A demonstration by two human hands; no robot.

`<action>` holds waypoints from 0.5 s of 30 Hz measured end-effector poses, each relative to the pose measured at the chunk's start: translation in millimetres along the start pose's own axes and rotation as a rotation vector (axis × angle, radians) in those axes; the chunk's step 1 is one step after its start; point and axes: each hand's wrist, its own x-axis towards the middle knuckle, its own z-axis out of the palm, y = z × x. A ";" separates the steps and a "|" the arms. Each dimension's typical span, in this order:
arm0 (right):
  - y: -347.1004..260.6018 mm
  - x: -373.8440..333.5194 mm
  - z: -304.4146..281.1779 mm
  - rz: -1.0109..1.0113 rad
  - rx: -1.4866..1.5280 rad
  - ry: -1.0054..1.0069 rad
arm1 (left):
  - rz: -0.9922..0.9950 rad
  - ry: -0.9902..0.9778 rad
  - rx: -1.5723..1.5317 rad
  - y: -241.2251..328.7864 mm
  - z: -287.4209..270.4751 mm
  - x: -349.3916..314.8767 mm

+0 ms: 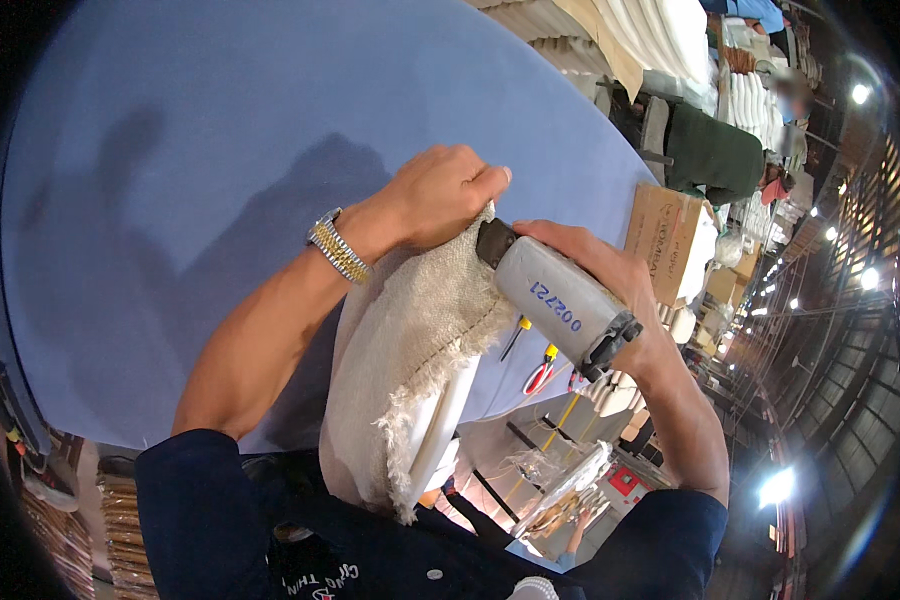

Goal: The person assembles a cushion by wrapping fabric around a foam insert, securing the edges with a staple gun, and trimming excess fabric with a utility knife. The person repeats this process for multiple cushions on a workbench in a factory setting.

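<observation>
My left hand (pixel 440 195) is closed in a fist on the upper edge of beige woven fabric (pixel 410 330), with a two-tone metal watch (pixel 338 247) on that wrist. The fabric wraps a curved, padded-looking piece that rests against my body. A frayed edge hangs along its side, next to a white strip (pixel 448 425). In my right hand (pixel 610 265) is a grey staple gun (pixel 560 300). Its black nose meets the fabric edge just beside my left fist; whether it presses on it I cannot tell.
A blue-covered table (pixel 220 90) spreads beneath the work. On it lie a yellow-handled screwdriver (pixel 517 337) and red-handled pliers (pixel 541 370). Beyond its right edge stand a cardboard box (pixel 658 235) and a person in dark green (pixel 710 150). White stacked material (pixel 660 40) lies at the far side.
</observation>
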 end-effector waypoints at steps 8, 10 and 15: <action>-0.7 3.0 0.0 0.024 0.027 0.011 | 0.075 0.020 0.109 -5.6 0.2 4.1; -5.6 3.1 -3.2 0.058 0.024 -0.012 | 0.232 0.062 0.261 -10.5 4.0 6.0; -2.8 1.8 -2.7 -0.044 0.030 0.024 | 0.165 0.038 0.218 -5.2 2.2 4.9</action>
